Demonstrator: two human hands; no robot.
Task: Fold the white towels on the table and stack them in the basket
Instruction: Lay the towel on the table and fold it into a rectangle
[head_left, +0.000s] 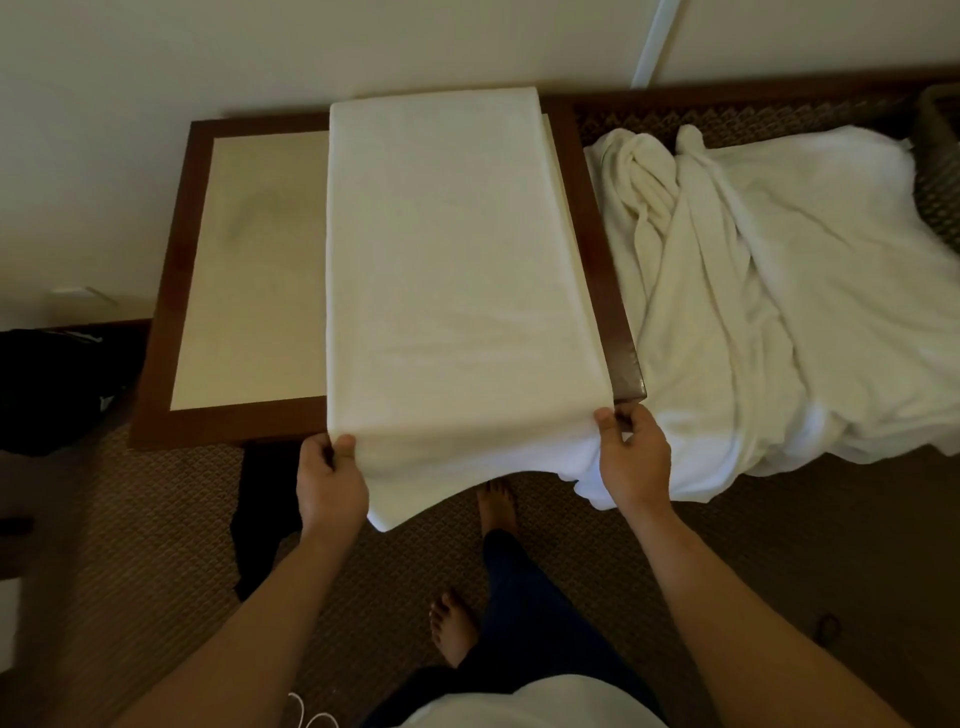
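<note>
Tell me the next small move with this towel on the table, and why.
Probably lift the near edge and carry it away to the far edge, halving the towel. The left hand and right hand already pinch its near corners, it lies long on the table, and its near end overhangs.

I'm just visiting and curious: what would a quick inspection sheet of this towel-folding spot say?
Surface: wooden table, pale inset, dark frame.
Job's things: folded towel laid lengthwise on the table, near end hanging over the edge; unfolded towels heaped to the right; basket partly visible at far right.
Clutter: dark bag on the floor at left.
Grippers: left hand and right hand pinch the towel's near corners.
Cables: white cord at bottom edge.
Surroundings: patterned carpet, plain wall.
</note>
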